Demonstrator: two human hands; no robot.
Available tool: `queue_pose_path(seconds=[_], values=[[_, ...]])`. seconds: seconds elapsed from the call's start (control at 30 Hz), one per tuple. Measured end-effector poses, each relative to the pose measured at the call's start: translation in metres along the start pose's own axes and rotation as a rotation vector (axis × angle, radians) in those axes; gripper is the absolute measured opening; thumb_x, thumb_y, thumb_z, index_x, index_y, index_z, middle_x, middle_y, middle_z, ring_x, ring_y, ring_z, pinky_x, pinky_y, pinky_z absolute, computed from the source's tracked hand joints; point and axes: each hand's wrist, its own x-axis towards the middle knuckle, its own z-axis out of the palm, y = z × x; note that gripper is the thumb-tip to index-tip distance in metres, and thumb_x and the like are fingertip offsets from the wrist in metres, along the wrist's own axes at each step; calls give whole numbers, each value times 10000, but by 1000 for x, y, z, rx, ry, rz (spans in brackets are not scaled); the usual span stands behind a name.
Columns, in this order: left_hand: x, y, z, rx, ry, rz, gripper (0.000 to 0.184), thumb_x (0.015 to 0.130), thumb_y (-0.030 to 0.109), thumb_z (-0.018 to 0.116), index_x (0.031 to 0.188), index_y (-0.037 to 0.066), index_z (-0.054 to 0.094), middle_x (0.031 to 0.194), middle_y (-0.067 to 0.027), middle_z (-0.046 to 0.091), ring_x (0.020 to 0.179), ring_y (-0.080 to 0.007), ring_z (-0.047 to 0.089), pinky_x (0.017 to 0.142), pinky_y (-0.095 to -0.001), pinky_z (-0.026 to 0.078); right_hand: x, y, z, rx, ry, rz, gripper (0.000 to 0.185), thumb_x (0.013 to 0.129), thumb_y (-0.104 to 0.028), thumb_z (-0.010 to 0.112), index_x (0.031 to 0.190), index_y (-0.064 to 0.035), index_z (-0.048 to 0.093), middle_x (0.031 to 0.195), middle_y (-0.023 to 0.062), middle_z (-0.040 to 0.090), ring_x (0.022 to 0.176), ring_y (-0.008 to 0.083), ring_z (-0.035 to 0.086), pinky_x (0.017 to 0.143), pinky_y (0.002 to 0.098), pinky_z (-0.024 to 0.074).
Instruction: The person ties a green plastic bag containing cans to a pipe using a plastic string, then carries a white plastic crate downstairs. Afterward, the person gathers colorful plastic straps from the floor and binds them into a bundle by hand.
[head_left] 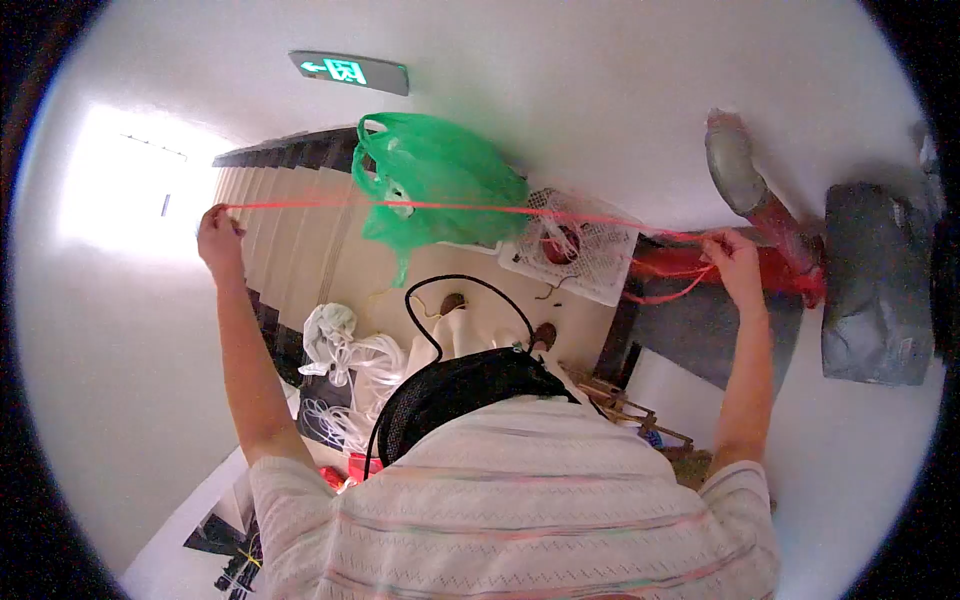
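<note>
Wearing a striped shirt (520, 490); holding a red string (470, 207) taut between left hand (221, 242) and right hand (738, 264), pinching it with the fingers (718, 246) of each, in front of a green bag (450, 165).

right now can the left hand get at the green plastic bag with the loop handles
Probably not without letting go: the left hand pinches a long, thin red cord, stretched in front of the bag. Nothing else seems in the way; depth is uncertain.
</note>
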Motion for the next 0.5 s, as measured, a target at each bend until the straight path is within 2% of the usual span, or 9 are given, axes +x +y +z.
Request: queue_pose_path(seconds=[0.03, 0.17, 0.27, 0.37, 0.43, 0.5], values=[[-2, 5, -4, -79, 36, -76, 192, 852, 120, 440, 945, 0, 557, 657, -48, 534, 545, -113, 507, 484, -243, 430, -8, 12, 1, 83, -12, 50, 126, 799, -95, 547, 870, 1, 586, 715, 36, 593, 640, 105, 569, 588, 232, 456], [6, -4, -14, -134, 147, -91, 228, 856, 142, 448, 986, -25, 534, 689, -79, 553, 557, -131, 527, 490, -248, 444, -33, 45, -1, 177, -14, 140, 131, 789, -95, 562, 880, -2, 578, 735, 41, 587, 652, 112, 570, 590, 233, 462], [14, 4, -20, -290, 204, -184, 234, 855, 145, 446, 985, -34, 525, 715, -95, 570, 593, -152, 551, 514, -257, 467, -43, 46, -5, 81, -16, 166, 139, 794, -105, 563, 884, 1, 570, 741, 45, 584, 649, 120, 573, 593, 225, 464], [36, -18, -30, -350, 258, -161, 229, 851, 144, 447, 987, -29, 512, 749, -100, 584, 636, -166, 573, 538, -269, 486, -49, 88, -14, 358, 65, 225, 135, 799, -111, 564, 899, -19, 568, 744, 36, 579, 643, 102, 548, 609, 219, 448], [43, -9, -39, -297, 286, -227, 233, 847, 137, 446, 1007, -24, 495, 764, -95, 586, 646, -170, 577, 546, -274, 483, -57, 105, -17, 411, 146, 326, 147, 802, -116, 560, 918, -26, 569, 760, 41, 586, 653, 112, 561, 611, 225, 456], [52, -18, -51, -362, 268, -177, 235, 844, 132, 445, 1021, -17, 482, 768, -92, 588, 645, -176, 578, 550, -273, 478, -67, 120, -19, 466, 192, 389, 160, 805, -125, 558, 934, -32, 568, 772, 42, 590, 664, 119, 571, 611, 228, 462]])
